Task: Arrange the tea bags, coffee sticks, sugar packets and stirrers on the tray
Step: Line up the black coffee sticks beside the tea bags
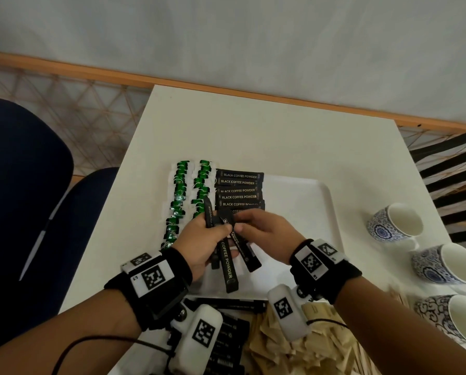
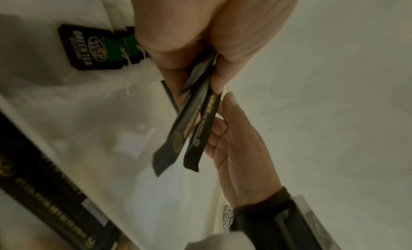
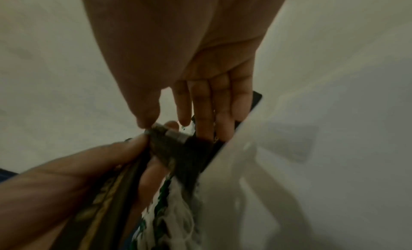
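The left hand [image 1: 199, 239] clamps several coffee sticks [image 1: 227, 263]; the right hand [image 1: 264, 234] pinches one stick's end. Risk: pulling it may drag neighbouring sticks loose onto the tray [image 1: 318, 201], because the bundle is fanned.

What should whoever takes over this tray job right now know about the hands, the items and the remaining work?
Left hand grips a fan of black coffee sticks above the white tray.
Right hand pinches the top end of one stick in that fan.
Done: two columns of green tea bags and a column of coffee sticks lie on the tray's left side.
Left: the held sticks, more coffee sticks, brown sugar packets and wooden stirrers off the tray's near edge.
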Demonstrator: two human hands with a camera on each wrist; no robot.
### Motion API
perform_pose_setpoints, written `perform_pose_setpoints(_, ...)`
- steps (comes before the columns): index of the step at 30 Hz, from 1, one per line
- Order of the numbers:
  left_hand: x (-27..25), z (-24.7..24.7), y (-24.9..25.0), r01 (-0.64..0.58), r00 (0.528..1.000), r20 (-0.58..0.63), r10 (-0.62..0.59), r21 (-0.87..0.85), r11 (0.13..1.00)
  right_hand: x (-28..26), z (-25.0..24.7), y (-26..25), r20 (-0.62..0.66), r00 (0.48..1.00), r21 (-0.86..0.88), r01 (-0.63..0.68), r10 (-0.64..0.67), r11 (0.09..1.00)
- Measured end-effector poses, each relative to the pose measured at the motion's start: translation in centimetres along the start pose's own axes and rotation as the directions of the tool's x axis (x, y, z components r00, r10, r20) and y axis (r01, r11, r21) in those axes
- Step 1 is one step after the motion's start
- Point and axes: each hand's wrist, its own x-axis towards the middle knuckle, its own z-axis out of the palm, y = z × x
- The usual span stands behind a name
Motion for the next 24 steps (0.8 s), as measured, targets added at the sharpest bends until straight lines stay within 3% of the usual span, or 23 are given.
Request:
perform_pose_setpoints(4,-0.2,0.0,0.4,0.002,1.000,-0.022,-0.002,-0.033,0.999,-0.9,0.4,-0.7,0.083,0.996,-0.072,0.025,-0.019,0.997)
perform_pose_setpoints(9,-0.6,-0.6,0.9,0.023,0.999,-0.031,-0.022,0.031,0.999,-1.1,-0.3,-0.4,-0.092,0.981,-0.159,0.155,-0.170,0.975)
perform_pose_setpoints(12,-0.7,-0.8,1.1,0.002,1.000,-0.016,-0.001,0.096,0.995,-1.2,-0.5,0.0,-0.127,0.960,-0.210,0.222,-0.251,0.952)
perform_pose_setpoints(19,-0.5,-1.2,0.9,-0.059,0.995,-0.067,0.072,0.182,0.981,-1.6,-0.9,-0.2,-0.053,0.989,-0.137,0.132,-0.140,0.982)
perform_pose_setpoints(24,-0.4,-1.4,0.9,-0.042,0.993,-0.102,0.058,0.147,0.988,-1.4,-1.8,-0.3,-0.032,0.999,-0.196,0.014,-0.021,0.980)
